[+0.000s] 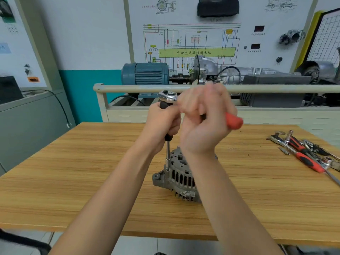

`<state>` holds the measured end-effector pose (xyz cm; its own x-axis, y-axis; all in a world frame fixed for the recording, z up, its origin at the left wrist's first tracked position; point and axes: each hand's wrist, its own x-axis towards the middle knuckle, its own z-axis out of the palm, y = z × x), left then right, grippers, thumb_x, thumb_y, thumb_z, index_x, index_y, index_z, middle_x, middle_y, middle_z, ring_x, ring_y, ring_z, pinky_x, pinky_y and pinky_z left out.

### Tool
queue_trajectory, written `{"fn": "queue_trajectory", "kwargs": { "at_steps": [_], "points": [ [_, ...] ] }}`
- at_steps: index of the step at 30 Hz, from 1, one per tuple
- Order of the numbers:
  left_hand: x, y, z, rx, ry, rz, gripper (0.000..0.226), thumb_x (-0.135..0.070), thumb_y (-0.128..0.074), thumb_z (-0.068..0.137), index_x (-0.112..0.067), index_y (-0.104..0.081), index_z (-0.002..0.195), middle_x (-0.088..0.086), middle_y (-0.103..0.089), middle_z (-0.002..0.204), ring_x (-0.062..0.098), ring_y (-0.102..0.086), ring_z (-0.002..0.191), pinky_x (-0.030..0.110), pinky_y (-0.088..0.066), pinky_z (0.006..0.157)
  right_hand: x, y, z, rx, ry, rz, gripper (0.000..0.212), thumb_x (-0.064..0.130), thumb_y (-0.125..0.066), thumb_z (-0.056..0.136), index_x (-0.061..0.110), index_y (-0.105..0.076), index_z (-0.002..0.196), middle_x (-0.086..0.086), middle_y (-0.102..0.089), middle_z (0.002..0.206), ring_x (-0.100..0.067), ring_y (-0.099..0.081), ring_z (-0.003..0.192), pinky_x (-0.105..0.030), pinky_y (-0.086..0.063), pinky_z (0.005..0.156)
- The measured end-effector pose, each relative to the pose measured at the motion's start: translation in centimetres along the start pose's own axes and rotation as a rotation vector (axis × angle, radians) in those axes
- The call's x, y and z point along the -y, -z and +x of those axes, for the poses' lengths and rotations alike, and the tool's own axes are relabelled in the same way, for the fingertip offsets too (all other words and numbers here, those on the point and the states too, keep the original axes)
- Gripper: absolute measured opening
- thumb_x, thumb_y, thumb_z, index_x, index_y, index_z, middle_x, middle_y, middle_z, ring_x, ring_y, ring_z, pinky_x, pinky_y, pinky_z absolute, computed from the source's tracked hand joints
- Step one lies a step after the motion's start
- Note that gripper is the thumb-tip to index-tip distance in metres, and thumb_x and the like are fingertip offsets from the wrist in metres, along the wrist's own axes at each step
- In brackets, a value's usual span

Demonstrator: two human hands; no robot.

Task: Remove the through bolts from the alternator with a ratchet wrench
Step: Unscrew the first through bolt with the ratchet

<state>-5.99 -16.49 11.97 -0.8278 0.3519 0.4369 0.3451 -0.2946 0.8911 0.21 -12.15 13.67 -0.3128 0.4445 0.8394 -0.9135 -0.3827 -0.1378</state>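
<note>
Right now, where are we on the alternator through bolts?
Done: nothing visibly. No loose bolt shows on the table. In hand: the ratchet wrench stands on an extension seated at the alternator housing's edge; the left hand grips the black upper part, the right hand holds the red handle, blurred. Left: this bolt and any others; the forearm hides much of the housing.

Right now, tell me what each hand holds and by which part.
Left hand grips the black extension handle just under the ratchet wrench head. Right hand, blurred, holds the wrench's red handle.
</note>
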Motion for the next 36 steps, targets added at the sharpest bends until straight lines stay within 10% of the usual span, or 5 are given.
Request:
{"fn": "queue_trajectory", "kwargs": {
  "at_steps": [12,20,26,30,36],
  "points": [
    [-1.0,1.1,0.0,0.228,0.053,-0.055,0.033,-0.008,-0.06,0.072,-0.014,-0.038,0.048,-0.001,-0.032,0.039,0.012,-0.027,0.033,0.019,-0.025,0.039,-2.5,4.8,7.3,-0.4,-0.873,0.607,0.058,0.016,-0.033,0.091,0.013,-0.03,0.033,0.003,-0.02,0.028,-0.01,-0.008,0.032,-0.02,-0.017,0.035],
    [-0.3,0.3,0.1,-0.037,0.014,0.024,0.04,0.005,-0.053,0.084,-0.018,-0.037,0.056,-0.005,-0.029,0.043,0.008,-0.021,0.036,0.014,-0.02,0.039,-0.3,1.1,1.7,-0.18,-0.179,0.193,0.044,0.008,-0.039,0.09,0.018,-0.035,0.047,0.006,-0.025,0.037,-0.011,-0.017,0.036,-0.024,-0.02,0.044],
    [-0.3,-0.6,-0.4,-0.035,0.007,-0.009,0.027,-0.051,-0.053,0.059,-0.025,-0.054,0.052,-0.016,-0.045,0.045,0.01,-0.037,0.057,0.028,-0.032,0.057,-0.9,-1.5,-1.9,-0.016,0.246,-0.367,0.022,0.009,-0.046,0.083,0.023,-0.042,0.065,0.006,-0.036,0.053,-0.014,-0.029,0.044,-0.028,-0.023,0.049],
    [-0.5,0.4,-0.2,-0.068,-0.02,0.073,0.034,0.002,-0.056,0.085,-0.016,-0.04,0.062,-0.008,-0.035,0.045,0.006,-0.028,0.04,0.019,-0.023,0.04,-0.4,-0.2,0.6,-0.047,0.045,-0.034,0.032,0.007,-0.045,0.082,0.022,-0.042,0.055,0.008,-0.031,0.042,-0.007,-0.023,0.039,-0.024,-0.021,0.046],
    [-0.7,1.1,0.3,0.102,0.045,0.007,0.035,0.001,-0.059,0.084,-0.013,-0.042,0.056,0.0,-0.037,0.043,0.016,-0.032,0.038,0.023,-0.029,0.042,-1.0,4.1,6.0,-0.427,-0.637,0.449,0.054,0.015,-0.032,0.092,0.017,-0.032,0.038,0.005,-0.018,0.031,-0.011,-0.016,0.026,-0.018,-0.019,0.037]
  ]
}}
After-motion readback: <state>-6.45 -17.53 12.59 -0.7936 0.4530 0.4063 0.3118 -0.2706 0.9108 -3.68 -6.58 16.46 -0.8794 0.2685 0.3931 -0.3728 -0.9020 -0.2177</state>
